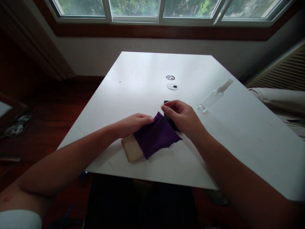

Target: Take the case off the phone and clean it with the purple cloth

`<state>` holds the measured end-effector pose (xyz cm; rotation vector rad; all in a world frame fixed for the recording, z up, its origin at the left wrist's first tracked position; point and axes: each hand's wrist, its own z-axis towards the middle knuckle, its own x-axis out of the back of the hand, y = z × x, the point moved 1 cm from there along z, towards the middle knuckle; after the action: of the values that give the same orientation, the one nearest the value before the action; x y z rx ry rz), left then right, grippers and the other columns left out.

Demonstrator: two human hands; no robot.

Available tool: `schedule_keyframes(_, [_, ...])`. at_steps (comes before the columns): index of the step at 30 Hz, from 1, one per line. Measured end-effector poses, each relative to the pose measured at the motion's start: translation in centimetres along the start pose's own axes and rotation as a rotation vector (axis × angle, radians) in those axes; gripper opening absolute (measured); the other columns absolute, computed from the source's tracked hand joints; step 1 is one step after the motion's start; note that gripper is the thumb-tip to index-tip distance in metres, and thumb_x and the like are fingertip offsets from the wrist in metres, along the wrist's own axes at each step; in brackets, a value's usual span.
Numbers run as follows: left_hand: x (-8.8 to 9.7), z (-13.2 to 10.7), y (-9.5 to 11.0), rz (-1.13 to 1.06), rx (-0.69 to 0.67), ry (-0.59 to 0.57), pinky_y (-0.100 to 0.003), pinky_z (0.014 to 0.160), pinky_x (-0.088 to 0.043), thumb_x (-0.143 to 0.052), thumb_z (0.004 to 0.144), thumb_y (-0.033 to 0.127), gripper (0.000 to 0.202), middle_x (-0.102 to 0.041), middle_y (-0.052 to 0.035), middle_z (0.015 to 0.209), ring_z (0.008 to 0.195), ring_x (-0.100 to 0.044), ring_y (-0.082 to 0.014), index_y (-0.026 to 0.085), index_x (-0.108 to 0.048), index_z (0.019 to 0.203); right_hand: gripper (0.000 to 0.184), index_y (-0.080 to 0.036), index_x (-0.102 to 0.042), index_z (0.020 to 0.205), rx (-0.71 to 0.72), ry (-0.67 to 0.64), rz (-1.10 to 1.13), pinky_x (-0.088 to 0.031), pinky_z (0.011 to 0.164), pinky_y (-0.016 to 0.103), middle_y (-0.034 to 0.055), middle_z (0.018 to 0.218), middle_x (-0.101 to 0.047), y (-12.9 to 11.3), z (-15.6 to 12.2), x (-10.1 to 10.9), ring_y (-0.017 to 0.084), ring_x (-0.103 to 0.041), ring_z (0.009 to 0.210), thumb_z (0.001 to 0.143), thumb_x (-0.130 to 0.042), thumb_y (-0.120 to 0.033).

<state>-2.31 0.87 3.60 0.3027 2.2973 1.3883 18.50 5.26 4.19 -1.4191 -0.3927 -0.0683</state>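
A purple cloth (pixel 156 135) hangs from the fingers of my left hand (pixel 140 122), which pinches its upper edge. Partly under the cloth lies a yellowish phone case (pixel 132 149), its lower left end showing. My right hand (pixel 181 113) is just right of the cloth, thumb and fingertips drawn together in a pinch. Whatever they may hold is too small to make out. Behind that hand a dark phone-like object (pixel 166 102) shows at its upper corner and lower edge; the hand and cloth cover the rest.
A clear spray bottle (pixel 211 98) lies on its side on the white table (pixel 114 111), right of my hands. Farther back are a round cable hole (pixel 170 77) and its round cover (pixel 172 86). Windows (pixel 135 8) line the far wall. Cables (pixel 16 128) lie on the floor at left.
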Motion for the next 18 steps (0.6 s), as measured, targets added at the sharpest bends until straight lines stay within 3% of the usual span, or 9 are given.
schedule_keyframes(2, [0.01, 0.22, -0.11, -0.045, -0.021, 0.044, -0.026, 0.074, -0.053, -0.078, 0.079, 0.049, 0.038, -0.075, -0.0078, 0.088, 0.076, -0.067, -0.0164, 0.015, -0.077, 0.095, 0.047, -0.019, -0.072, 0.093, -0.04, 0.003, -0.053, -0.045, 0.062, 0.026, 0.0024, 0.079, -0.067, -0.22, -0.12, 0.15, 0.014, -0.058, 0.068, 0.08, -0.073, -0.064])
schedule_keyframes(6, [0.3, 0.66, -0.29, -0.098, -0.058, 0.145, -0.027, 0.076, -0.054, -0.078, 0.079, 0.05, 0.037, -0.075, -0.0077, 0.09, 0.079, -0.068, -0.0174, 0.016, -0.076, 0.094, 0.052, -0.018, -0.073, 0.087, -0.138, -0.134, -0.059, -0.038, 0.05, 0.024, 0.002, 0.07, -0.062, -0.64, -0.51, 0.05, 0.012, -0.051, 0.058, 0.08, -0.068, -0.07])
schedule_keyframes(9, [0.47, 0.89, -0.4, -0.16, -0.041, 0.146, -0.029, 0.076, -0.055, -0.071, 0.081, 0.064, 0.05, -0.075, -0.0084, 0.094, 0.078, -0.067, -0.0176, 0.017, -0.075, 0.098, 0.05, -0.018, -0.074, 0.087, -0.159, -0.179, -0.047, -0.037, 0.048, 0.024, 0.0027, 0.07, -0.063, -0.6, -0.63, -0.15, 0.012, -0.051, 0.057, 0.081, -0.07, -0.068])
schedule_keyframes(13, [0.52, 1.03, -0.28, -0.127, -0.127, 0.135, -0.029, 0.078, -0.053, -0.063, 0.08, 0.078, 0.065, -0.074, -0.0092, 0.098, 0.083, -0.067, -0.019, 0.018, -0.074, 0.103, 0.048, -0.019, -0.075, 0.089, -0.142, -0.088, -0.057, -0.036, 0.047, 0.024, 0.0032, 0.069, -0.063, -0.23, -0.39, 0.0, 0.013, -0.05, 0.057, 0.081, -0.07, -0.065])
schedule_keyframes(18, [0.96, 1.07, -0.26, 0.094, -0.321, 0.33, -0.022, 0.066, -0.045, -0.08, 0.075, 0.058, 0.045, -0.069, -0.003, 0.085, 0.072, -0.059, -0.0125, 0.017, -0.068, 0.087, 0.046, -0.018, -0.075, 0.085, -0.087, 0.034, -0.108, -0.038, 0.05, 0.025, 0.0037, 0.07, -0.064, 0.15, 0.18, 0.46, 0.014, -0.05, 0.06, 0.083, -0.068, -0.063])
